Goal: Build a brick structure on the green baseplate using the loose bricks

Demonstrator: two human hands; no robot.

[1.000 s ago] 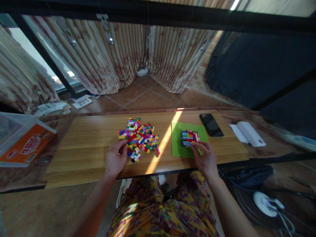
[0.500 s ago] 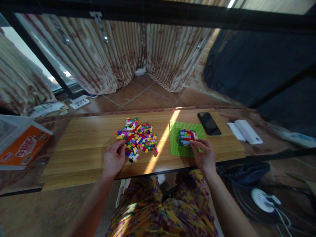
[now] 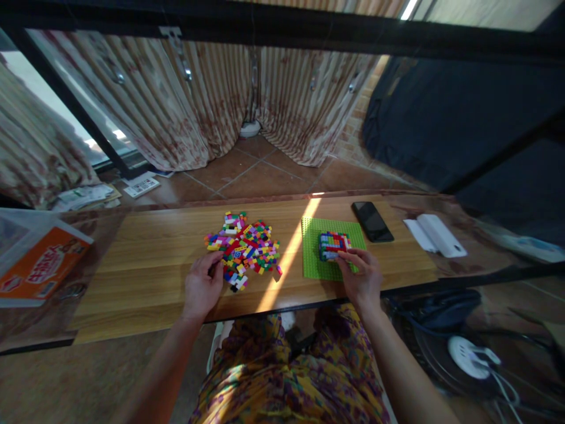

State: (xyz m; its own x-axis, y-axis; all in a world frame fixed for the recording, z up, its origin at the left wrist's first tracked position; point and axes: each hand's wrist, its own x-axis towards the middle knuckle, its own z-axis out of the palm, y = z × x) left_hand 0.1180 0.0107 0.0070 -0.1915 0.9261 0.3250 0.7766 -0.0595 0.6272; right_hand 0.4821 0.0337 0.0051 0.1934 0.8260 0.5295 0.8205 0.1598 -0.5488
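Note:
A green studded baseplate [image 3: 312, 259] lies on the wooden table, bearing a small multicoloured build of toy bricks [image 3: 330, 242]. My right hand [image 3: 362, 275] is at the near right corner of this build, thumb and forefinger pinched; whatever is between the fingertips is too small to make out. Left of the baseplate spreads a loose heap of toy bricks [image 3: 253, 244] in many colours. At the heap's near left edge rests my left hand [image 3: 203, 284], its fingers curled inward against the bricks. What those fingertips hold, if anything, is hidden.
A black phone [image 3: 373, 221] lies just beyond the baseplate's right side. Farther right is a white object [image 3: 436, 234] like an open case. An orange-labelled plastic box [image 3: 44, 259] stands at the left end of the wooden table [image 3: 136, 265]. Sunlight crosses the tabletop.
The whole view has shifted very slightly. My right hand stays at the build's near corner with a small movement of the fingers; my left hand keeps its place by the heap.

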